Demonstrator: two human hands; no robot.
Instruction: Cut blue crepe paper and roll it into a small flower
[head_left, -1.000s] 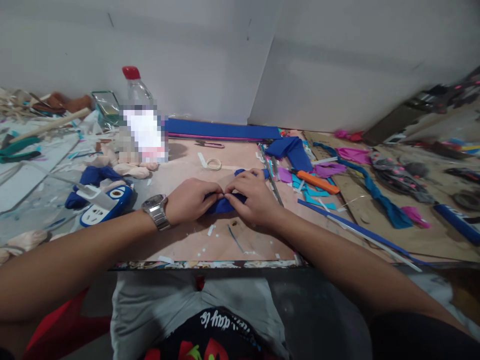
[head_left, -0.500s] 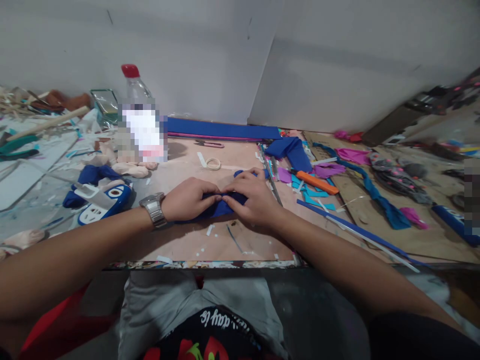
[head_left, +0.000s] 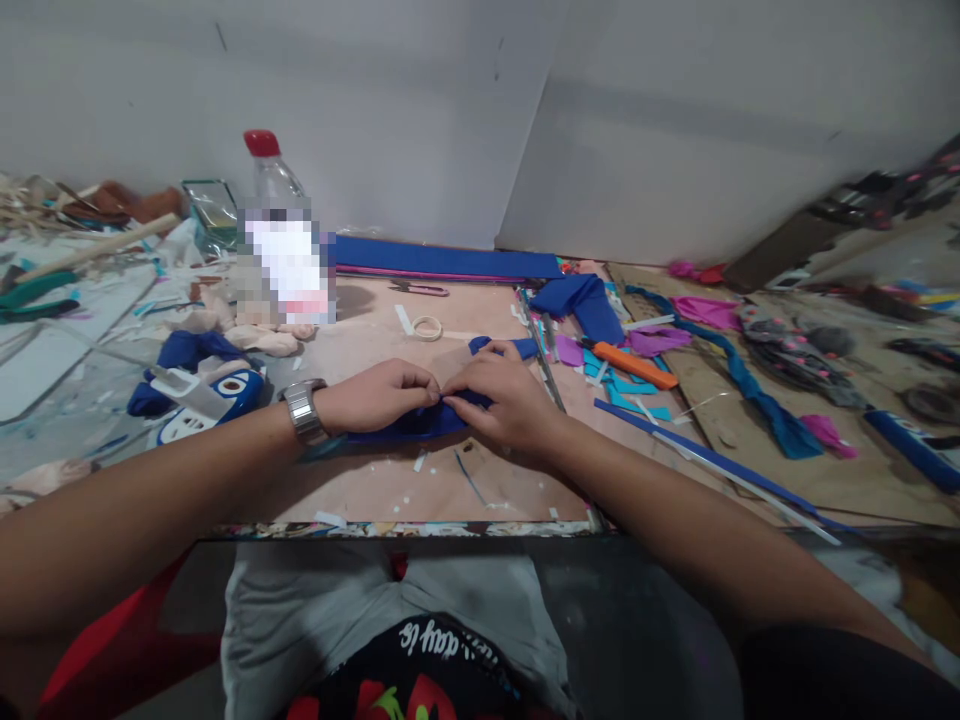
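A strip of blue fabric [head_left: 409, 428] lies on the table under both of my hands, its far end showing past my right fingers. My left hand [head_left: 379, 398], with a metal watch [head_left: 304, 411] at the wrist, pinches the fabric between thumb and forefinger. Right beside it, my right hand [head_left: 504, 396] pinches the same cloth, the fingertips of the two hands nearly meeting. The fold between the fingertips is mostly hidden. Beyond the hands lies a roll of narrow tape [head_left: 427, 328], and thread snips [head_left: 420, 289] rest farther back.
At the left stand a clear bottle with a red cap [head_left: 262, 143] and a blue-and-white tape dispenser [head_left: 217, 400]. An orange cutter [head_left: 635, 366] lies among fabric scraps at the right. A long blue strip [head_left: 450, 262] runs along the wall.
My left hand has shifted slightly left and down, and its fingers are more curled. More of the blue fabric shows below the hands. My right hand stays nearly in place.
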